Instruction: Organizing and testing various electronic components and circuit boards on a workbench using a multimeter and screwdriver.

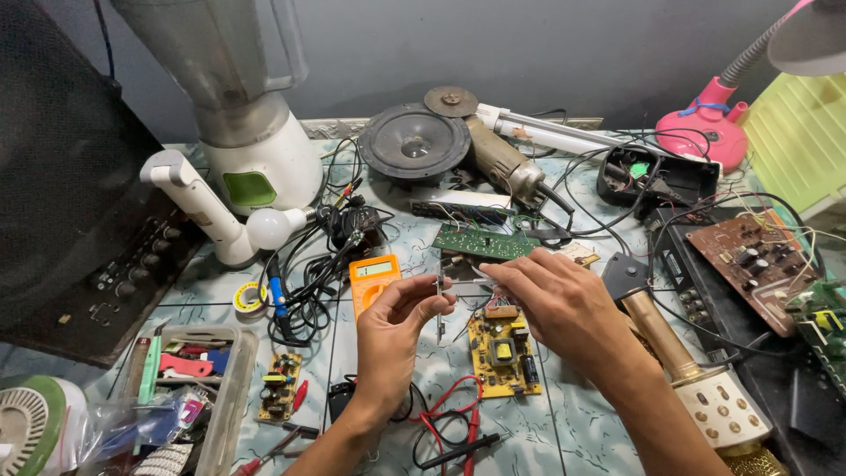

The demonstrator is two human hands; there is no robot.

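My left hand [394,330] pinches a thin metal rod-like tool [439,304] upright between thumb and fingers. My right hand [551,300] reaches in from the right and its fingertips pinch a small part at the tool's top, near a thin tube [467,282]. Both hands hover above a yellow circuit board [504,353] lying on the patterned tabletop [573,423]. An orange multimeter [372,280] sits just left of the hands, with its red and black probe leads [449,427] coiled below.
A blender [251,132], white hand lamp [207,211], speaker [412,143], angle grinder [504,163], green board [483,242], brown board [758,264], pink desk lamp [714,119], gold microphone [687,370], small board [280,386] and tool tray [225,405] crowd the table among tangled wires.
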